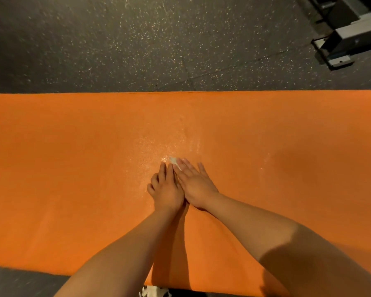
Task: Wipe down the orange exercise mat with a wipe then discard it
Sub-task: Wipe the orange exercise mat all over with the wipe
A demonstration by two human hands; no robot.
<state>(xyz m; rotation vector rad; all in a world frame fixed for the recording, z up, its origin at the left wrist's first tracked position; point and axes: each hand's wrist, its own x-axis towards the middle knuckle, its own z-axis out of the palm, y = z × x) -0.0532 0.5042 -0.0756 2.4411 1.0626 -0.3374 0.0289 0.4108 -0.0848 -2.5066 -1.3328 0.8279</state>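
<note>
- Head view, 9 o'clock side: orange exercise mat lies flat across the frame as a broad band on a dark speckled floor, which shows beyond its far edge at 12 o'clock.
- Centre: left hand rests palm-down on the mat, two fingers straight and the outer ones tucked under; whether they grip anything cannot be told.
- Just toward 12 o'clock of the fingertips: wipe, only a small white corner showing, the rest hidden under the hands; a wet sheen spreads on the mat beyond it.
- Right hand lies flat, fingers straight and together, touching the left hand's edge and pressing on the wipe.
- At 2 o'clock: grey metal equipment frame stands on the floor, well apart from the mat.
</note>
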